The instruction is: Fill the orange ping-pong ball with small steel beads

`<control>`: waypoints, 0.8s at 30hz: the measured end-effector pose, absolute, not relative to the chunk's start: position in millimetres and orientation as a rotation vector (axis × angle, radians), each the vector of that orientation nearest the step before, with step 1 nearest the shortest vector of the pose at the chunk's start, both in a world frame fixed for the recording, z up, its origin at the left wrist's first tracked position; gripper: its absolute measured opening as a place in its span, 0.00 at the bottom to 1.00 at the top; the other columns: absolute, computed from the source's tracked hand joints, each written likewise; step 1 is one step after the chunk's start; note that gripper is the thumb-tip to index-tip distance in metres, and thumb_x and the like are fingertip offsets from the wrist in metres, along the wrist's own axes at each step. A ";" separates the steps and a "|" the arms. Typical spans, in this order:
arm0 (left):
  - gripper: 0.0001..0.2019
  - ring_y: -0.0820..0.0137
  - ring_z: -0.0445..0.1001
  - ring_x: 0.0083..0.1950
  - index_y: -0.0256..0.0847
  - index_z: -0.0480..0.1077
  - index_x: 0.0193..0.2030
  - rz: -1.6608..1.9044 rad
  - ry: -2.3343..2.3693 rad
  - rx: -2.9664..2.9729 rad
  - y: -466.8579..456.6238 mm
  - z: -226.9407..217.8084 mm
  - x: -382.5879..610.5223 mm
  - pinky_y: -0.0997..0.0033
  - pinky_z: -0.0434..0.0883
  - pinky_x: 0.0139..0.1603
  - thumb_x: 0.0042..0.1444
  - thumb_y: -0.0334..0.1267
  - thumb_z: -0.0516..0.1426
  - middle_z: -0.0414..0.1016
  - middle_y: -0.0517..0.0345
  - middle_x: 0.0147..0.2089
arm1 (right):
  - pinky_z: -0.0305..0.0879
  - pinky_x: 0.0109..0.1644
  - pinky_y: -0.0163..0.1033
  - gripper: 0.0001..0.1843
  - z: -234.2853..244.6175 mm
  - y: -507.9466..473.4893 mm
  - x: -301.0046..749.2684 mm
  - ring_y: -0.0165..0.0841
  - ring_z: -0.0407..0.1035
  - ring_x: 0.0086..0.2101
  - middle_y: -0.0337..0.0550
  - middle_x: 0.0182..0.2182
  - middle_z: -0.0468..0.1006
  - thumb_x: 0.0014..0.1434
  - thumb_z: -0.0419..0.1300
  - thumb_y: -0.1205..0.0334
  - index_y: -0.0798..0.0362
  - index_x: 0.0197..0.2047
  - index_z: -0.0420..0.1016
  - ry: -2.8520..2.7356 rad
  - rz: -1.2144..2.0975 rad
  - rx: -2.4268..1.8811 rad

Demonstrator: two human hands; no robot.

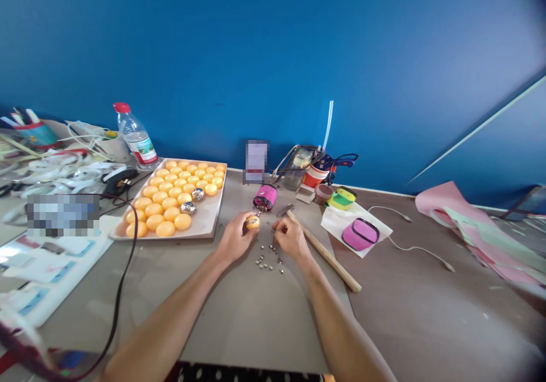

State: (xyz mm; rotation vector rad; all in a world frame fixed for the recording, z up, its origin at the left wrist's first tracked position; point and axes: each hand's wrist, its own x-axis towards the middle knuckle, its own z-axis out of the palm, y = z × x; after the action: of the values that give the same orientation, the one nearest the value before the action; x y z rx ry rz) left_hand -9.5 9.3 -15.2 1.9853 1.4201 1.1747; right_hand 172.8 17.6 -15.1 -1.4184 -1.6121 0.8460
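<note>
**Blue wall (273,75) behind, packed table (256,331) in front**

Stuff is jammed along the table's far edge, and the middle isn't much roomier. The left hand (234,238) has thumb and fingers closed on an orange ball (253,222), held up just above the table. The right hand (291,236) is near it, fingers bunched together – can't tell if there's anything tiny in them. The two hands are apart, with loose metal studs (265,266) scattered between the forearms.

The hammer (327,253) is the awkward one: head just past the right hand, wooden handle slanting alongside that forearm toward the near edge. Beyond the hands, a pink pouch (265,196) has more studs at its mouth.

Toward the far left corner there's a tray (209,223) of orange balls (156,221) – two silver-covered balls (188,207) sit near its bare right part – plus a bottle (140,146) behind. A black cable (127,257) loops past the tray's near left corner.
</note>
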 end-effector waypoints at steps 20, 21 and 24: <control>0.21 0.65 0.73 0.47 0.39 0.65 0.53 1.174 1.161 1.527 7.3 -9.5 -7.1 0.65 0.70 0.47 0.52 0.40 0.58 0.72 0.49 0.48 | 0.53 0.21 0.31 0.09 -8.8 16.1 160.8 0.23 0.58 0.16 0.31 0.17 0.66 0.51 0.59 0.56 0.54 0.29 0.69 -1.195 1.223 -1.090; 0.22 0.65 0.73 0.46 0.39 0.64 0.54 1.160 1.139 1.490 7.2 -8.5 -6.7 0.66 0.71 0.46 0.52 0.41 0.58 0.72 0.50 0.48 | 0.53 0.21 0.31 0.10 -8.6 16.1 160.8 0.23 0.58 0.16 0.32 0.18 0.67 0.50 0.60 0.56 0.54 0.30 0.70 -1.154 1.269 -1.056; 0.23 0.66 0.74 0.44 0.39 0.62 0.54 1.126 1.069 1.380 6.1 -5.3 -5.1 0.66 0.72 0.45 0.52 0.43 0.58 0.71 0.50 0.49 | 0.56 0.23 0.31 0.11 -6.1 15.4 160.3 0.23 0.61 0.18 0.33 0.20 0.70 0.47 0.63 0.57 0.54 0.33 0.72 -1.026 1.421 -0.943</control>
State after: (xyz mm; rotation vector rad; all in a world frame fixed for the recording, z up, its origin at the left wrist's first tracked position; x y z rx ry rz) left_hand -5.1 6.1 -5.3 1.3795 1.0694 1.1259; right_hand 160.3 15.4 -6.1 -0.9426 -1.0264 1.4212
